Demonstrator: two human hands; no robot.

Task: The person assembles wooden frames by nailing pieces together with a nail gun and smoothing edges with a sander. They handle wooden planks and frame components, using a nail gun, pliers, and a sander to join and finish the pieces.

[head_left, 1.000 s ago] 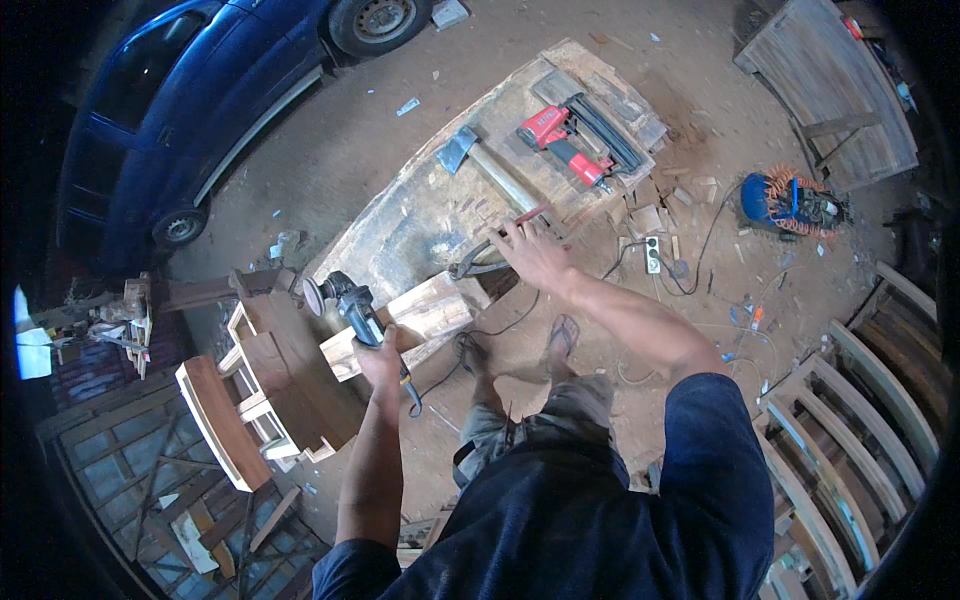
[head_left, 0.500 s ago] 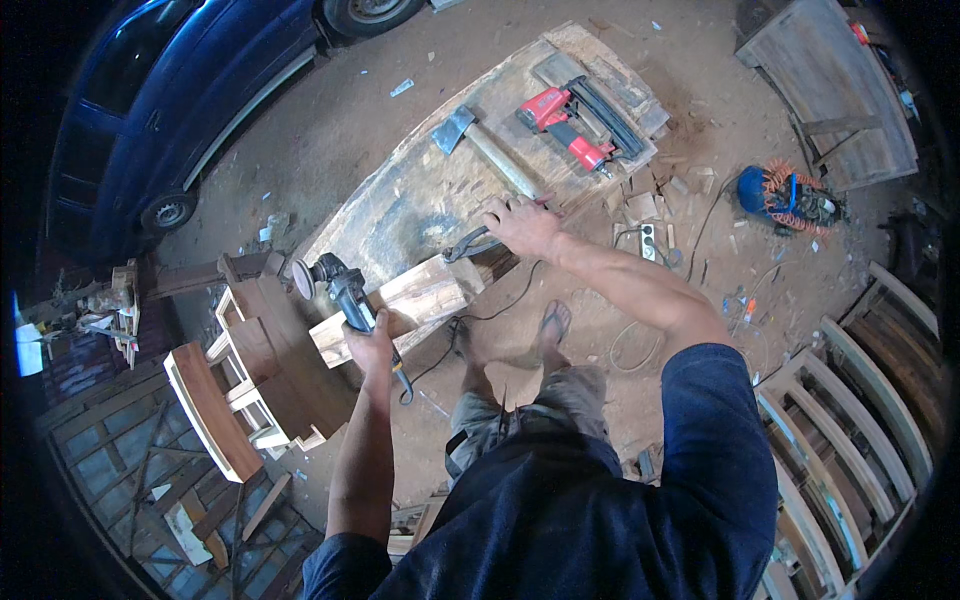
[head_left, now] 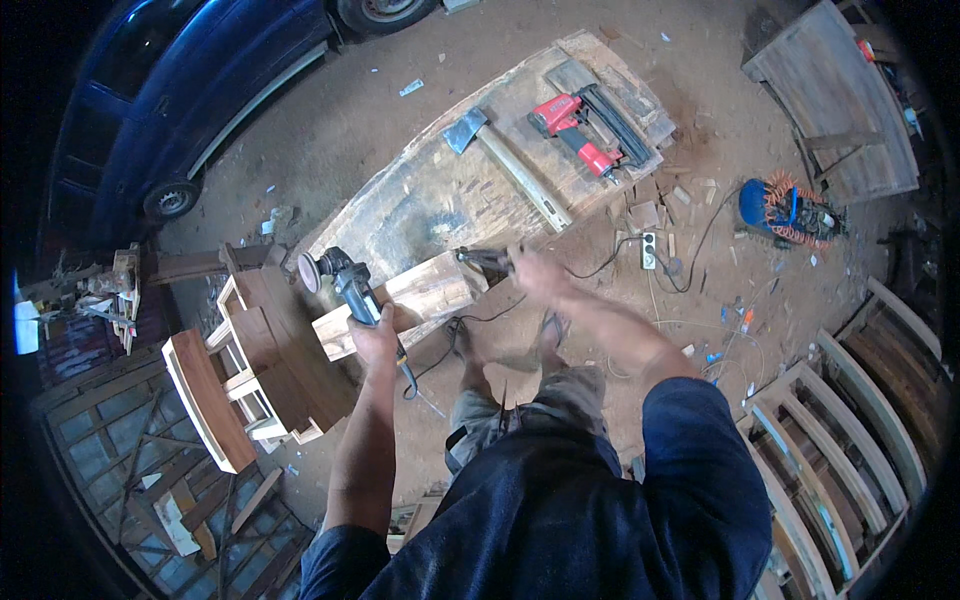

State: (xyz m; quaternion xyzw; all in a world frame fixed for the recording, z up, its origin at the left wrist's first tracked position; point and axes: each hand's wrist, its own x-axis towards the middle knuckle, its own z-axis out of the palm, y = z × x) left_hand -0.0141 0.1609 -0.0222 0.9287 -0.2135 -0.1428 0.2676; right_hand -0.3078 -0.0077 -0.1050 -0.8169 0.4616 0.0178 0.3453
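My left hand (head_left: 375, 338) is closed around the body of an angle grinder (head_left: 354, 290) fitted with a round sanding disc. The grinder rests over a pale wooden block (head_left: 425, 292) lying along the bench's near edge. My right hand (head_left: 537, 276), blurred by motion, grips the handles of dark metal pincers (head_left: 485, 258). Their jaws are at the right end of the block; whether they bite on anything there is too small to tell. Beyond my right hand lies a hatchet (head_left: 510, 172) with a pale handle, and past it a red and black nail gun (head_left: 577, 136).
The worn wooden bench (head_left: 400, 190) slants across the middle. A wooden furniture piece (head_left: 285, 350) stands left. Cables and a power strip (head_left: 649, 250) lie on the dirt floor, near a blue compressor (head_left: 765, 205) with an orange hose. Wooden frames (head_left: 850, 420) stand right; a blue vehicle (head_left: 200, 80) is parked far left.
My right hand has drawn nearer to my body with the pincers, away from the hatchet's handle end, which now shows fully. My left hand stays on the grinder. The view has shifted slightly.
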